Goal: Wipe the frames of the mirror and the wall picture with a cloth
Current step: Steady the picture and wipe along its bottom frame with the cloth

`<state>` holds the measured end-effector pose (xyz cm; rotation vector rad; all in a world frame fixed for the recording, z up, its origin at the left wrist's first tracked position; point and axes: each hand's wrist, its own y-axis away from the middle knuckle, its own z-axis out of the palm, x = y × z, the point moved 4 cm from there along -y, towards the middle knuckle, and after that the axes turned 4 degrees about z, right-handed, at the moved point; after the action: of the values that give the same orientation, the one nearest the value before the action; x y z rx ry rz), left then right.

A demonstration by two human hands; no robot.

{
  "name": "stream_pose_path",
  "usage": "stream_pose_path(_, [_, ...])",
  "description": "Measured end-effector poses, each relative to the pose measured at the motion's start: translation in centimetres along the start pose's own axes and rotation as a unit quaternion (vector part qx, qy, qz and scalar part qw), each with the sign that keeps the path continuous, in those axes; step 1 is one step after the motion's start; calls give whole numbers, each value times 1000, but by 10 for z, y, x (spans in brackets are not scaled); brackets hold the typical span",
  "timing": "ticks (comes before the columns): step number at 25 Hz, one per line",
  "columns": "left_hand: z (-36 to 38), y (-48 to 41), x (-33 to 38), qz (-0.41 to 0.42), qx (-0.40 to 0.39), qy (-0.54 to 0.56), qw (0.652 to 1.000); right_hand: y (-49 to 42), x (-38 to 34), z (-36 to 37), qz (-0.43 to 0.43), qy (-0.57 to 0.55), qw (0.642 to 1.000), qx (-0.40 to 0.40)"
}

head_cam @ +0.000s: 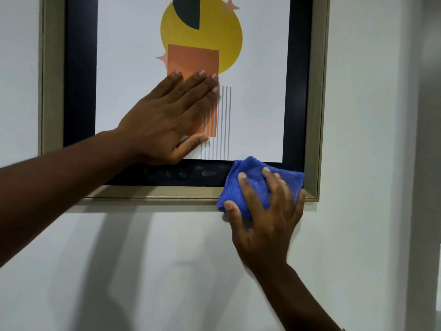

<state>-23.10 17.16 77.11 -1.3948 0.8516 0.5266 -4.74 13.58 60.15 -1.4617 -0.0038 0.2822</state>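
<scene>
The wall picture hangs straight ahead, with a beige outer frame (317, 91), a black inner border and a print of yellow, orange and dark shapes. My left hand (167, 118) lies flat on the glass over the print, fingers spread, holding nothing. My right hand (265, 211) presses a folded blue cloth (253, 177) onto the bottom rail of the frame near its lower right corner. The cloth covers part of the black border and the beige rail. Smudges show on the black border left of the cloth. No mirror is in view.
A white wall (167, 271) surrounds the picture, with shadows of my arms below the frame. A wall edge or corner (415, 163) runs vertically at the far right.
</scene>
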Motion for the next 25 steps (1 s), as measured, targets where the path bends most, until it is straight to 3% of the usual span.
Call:
stream_pose_path(3, [0, 8, -4, -10, -4, -2, 1000, 5, 18, -10, -32, -13, 999, 3])
stream_pose_path(7, [-1, 12, -4, -19, -5, 1, 1000, -6, -5, -1, 91, -46, 994, 38])
stream_pose_path(12, [0, 18, -19, 4, -5, -1, 1000, 12, 5, -7, -27, -37, 999, -21])
stream_pose_path(16, [-1, 18, -22, 0, 4, -9, 1000, 0, -17, 0, 77, -22, 997, -8])
stream_pose_path(21, [-2, 19, -23, 6, 7, 6, 1000, 31, -39, 4, -11, 12, 997, -74])
stream_pose_path(25, [-1, 20, -22, 0, 8, 13, 1000, 1, -34, 4, 64, -42, 996, 39])
